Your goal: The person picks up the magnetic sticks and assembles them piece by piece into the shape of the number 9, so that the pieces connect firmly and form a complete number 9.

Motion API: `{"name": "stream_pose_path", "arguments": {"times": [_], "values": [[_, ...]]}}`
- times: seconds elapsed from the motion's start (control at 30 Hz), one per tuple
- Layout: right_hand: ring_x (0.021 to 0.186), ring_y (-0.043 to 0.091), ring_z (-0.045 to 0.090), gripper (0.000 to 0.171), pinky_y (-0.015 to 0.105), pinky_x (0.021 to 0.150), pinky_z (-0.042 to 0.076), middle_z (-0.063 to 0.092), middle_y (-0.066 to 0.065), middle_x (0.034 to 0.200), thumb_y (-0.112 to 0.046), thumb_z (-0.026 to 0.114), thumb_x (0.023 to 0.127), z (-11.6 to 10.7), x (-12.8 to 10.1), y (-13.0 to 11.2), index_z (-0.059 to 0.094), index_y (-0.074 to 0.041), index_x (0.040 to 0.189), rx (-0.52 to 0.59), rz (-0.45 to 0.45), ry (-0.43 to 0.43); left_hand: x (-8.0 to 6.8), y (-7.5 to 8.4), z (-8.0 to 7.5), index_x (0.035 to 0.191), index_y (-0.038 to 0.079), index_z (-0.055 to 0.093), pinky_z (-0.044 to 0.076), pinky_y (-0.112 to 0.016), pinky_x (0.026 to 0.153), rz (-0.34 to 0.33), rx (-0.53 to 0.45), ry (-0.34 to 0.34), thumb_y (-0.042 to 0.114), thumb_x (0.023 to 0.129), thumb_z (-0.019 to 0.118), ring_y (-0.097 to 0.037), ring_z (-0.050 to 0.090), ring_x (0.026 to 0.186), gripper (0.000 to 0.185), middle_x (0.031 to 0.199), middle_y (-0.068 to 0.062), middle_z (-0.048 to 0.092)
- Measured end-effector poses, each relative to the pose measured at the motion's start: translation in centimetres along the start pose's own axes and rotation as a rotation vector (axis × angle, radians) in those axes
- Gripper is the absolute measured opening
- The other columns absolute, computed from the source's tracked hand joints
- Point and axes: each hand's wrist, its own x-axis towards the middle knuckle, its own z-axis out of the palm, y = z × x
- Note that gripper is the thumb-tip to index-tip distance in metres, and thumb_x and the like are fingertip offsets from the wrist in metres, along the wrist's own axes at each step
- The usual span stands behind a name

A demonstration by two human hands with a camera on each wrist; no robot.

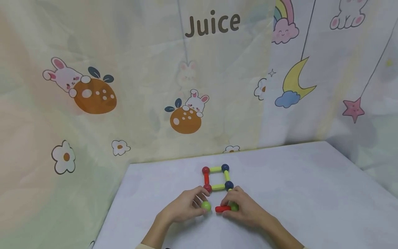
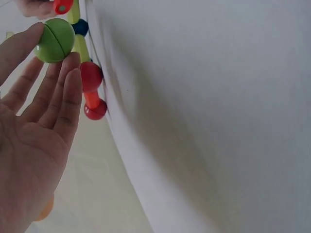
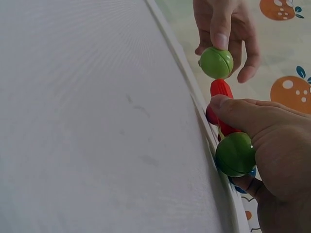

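Hands, nearest: left hand point(image 1: 183, 207) pinches a loose green ball point(image 1: 206, 206); right hand point(image 1: 245, 207) grips a red rod point(image 1: 222, 208) joined to a second green ball point(image 1: 234, 207). Square of rods and balls point(image 1: 217, 178) lies complete on the table point(image 1: 311, 193) (second square apparently begun, rod and loose ball unjoined).

Both hands are bare, the left hand point(image 1: 183, 207) and the right hand point(image 1: 245, 207). No rings or watch show. A pale sleeve edge point(image 1: 144, 246), maybe cream, peeks in on the left arm.
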Motion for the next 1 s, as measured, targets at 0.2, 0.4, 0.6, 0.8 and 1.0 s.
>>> {"name": "stream_pose_path", "arguments": {"times": [0.2, 0.4, 0.6, 0.8, 1.0], "values": [[0.102, 0.010, 0.046, 0.018, 0.029, 0.085, 0.045, 0.066, -0.024, 0.096, -0.033, 0.083, 0.087, 0.4, 0.3, 0.0, 0.073, -0.037, 0.102, 0.008, 0.000, 0.015, 0.3, -0.1, 0.4, 0.131, 0.018, 0.056, 0.055, -0.025, 0.087, -0.036, 0.015, -0.019, 0.021, 0.090, 0.079, -0.003, 0.065, 0.094, 0.047, 0.109, 0.010, 0.067], [0.098, 0.008, 0.045, 0.018, 0.027, 0.083, 0.044, 0.067, -0.023, 0.095, -0.030, 0.084, 0.087, 0.6, 0.6, 0.1, 0.074, -0.034, 0.101, 0.005, -0.010, 0.036, 0.6, -0.3, 0.8, 0.136, 0.021, 0.053, 0.056, -0.024, 0.087, -0.052, 0.020, -0.017, 0.026, 0.090, 0.081, -0.002, 0.066, 0.092, 0.054, 0.107, 0.011, 0.067], [0.098, 0.009, 0.045, 0.019, 0.027, 0.083, 0.044, 0.068, -0.023, 0.096, -0.029, 0.084, 0.086, 0.3, 0.4, 0.4, 0.074, -0.033, 0.101, -0.011, -0.008, 0.025, 1.0, -0.1, 1.2, 0.132, 0.020, 0.055, 0.056, -0.024, 0.086, -0.078, 0.040, -0.035, 0.026, 0.090, 0.080, -0.001, 0.065, 0.091, 0.048, 0.107, 0.011, 0.067], [0.100, 0.009, 0.045, 0.019, 0.029, 0.085, 0.045, 0.066, -0.024, 0.095, -0.029, 0.084, 0.086, -0.4, 0.3, 0.5, 0.074, -0.034, 0.102, -0.041, 0.004, -0.012, 1.5, 0.0, 1.7, 0.127, 0.022, 0.059, 0.055, -0.025, 0.085, -0.078, 0.096, -0.046, 0.028, 0.091, 0.079, -0.001, 0.064, 0.091, 0.042, 0.109, 0.012, 0.069], [0.102, 0.010, 0.045, 0.019, 0.027, 0.084, 0.046, 0.066, -0.023, 0.095, -0.031, 0.084, 0.087, -0.4, 0.2, 0.6, 0.075, -0.032, 0.103, -0.032, 0.018, -0.040, 1.4, -0.1, 2.0, 0.123, 0.021, 0.062, 0.055, -0.024, 0.084, -0.074, 0.114, -0.054, 0.028, 0.091, 0.079, 0.000, 0.063, 0.089, 0.038, 0.108, 0.012, 0.069]]}}
